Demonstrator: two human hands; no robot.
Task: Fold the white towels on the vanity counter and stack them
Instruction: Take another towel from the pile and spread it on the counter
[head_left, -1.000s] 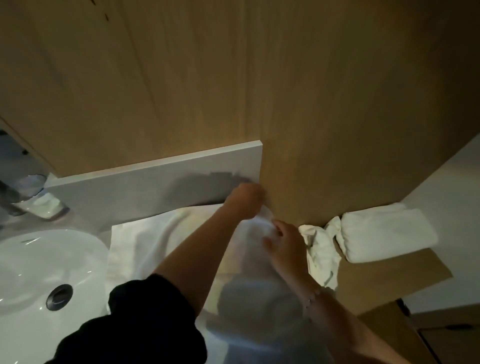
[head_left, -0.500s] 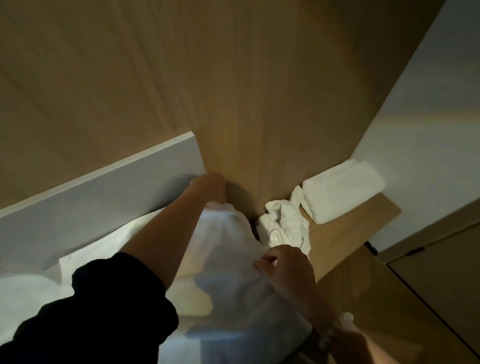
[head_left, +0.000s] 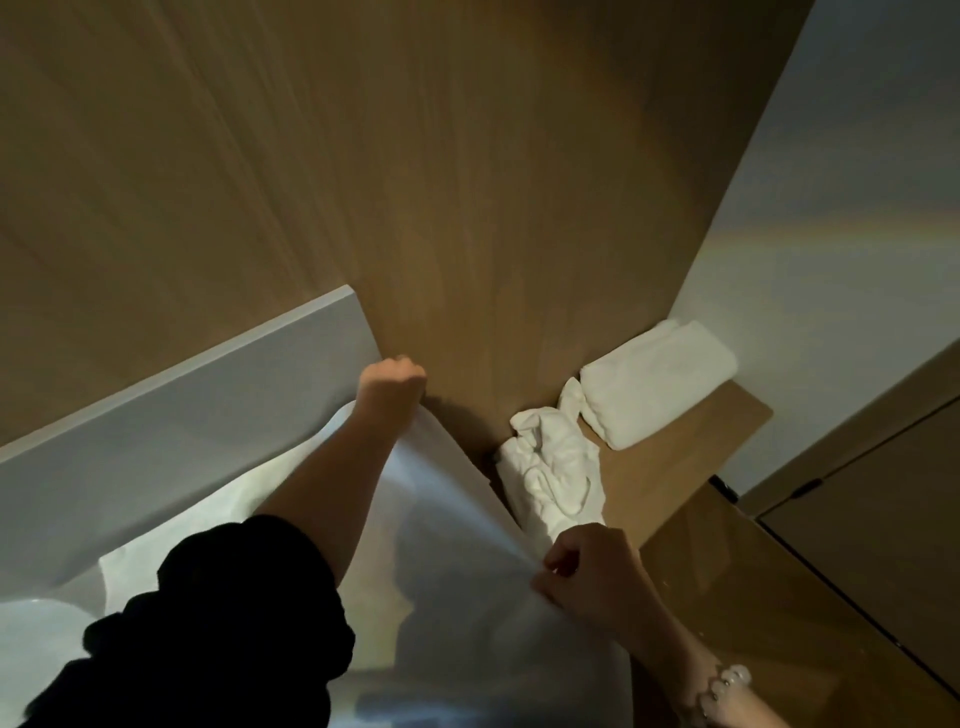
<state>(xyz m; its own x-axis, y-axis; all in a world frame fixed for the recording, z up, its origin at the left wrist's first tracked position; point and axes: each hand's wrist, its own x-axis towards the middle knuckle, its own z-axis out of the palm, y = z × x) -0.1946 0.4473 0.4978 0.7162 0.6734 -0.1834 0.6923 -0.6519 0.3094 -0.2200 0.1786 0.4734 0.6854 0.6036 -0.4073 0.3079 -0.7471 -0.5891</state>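
Note:
A large white towel (head_left: 457, 561) lies spread over the vanity counter in the lower middle. My left hand (head_left: 392, 384) grips its far corner against the wooden wall. My right hand (head_left: 587, 569) pinches the towel's right edge nearer to me, so the edge runs taut between both hands. A crumpled white towel (head_left: 553, 470) lies just right of that edge on the wooden counter (head_left: 691, 457). Beyond it, in the corner, rests a folded white towel (head_left: 657, 382).
A grey backsplash (head_left: 182, 436) runs along the left behind the spread towel. A wooden wall panel (head_left: 415, 182) rises behind the counter, and a white wall (head_left: 841, 234) closes the right side. A brown cabinet top (head_left: 779, 597) lies at lower right.
The view has swung right, so the sink and tap left the frame. My right hand has slid down the towel's edge toward me, away from my left hand, stretching the edge out.

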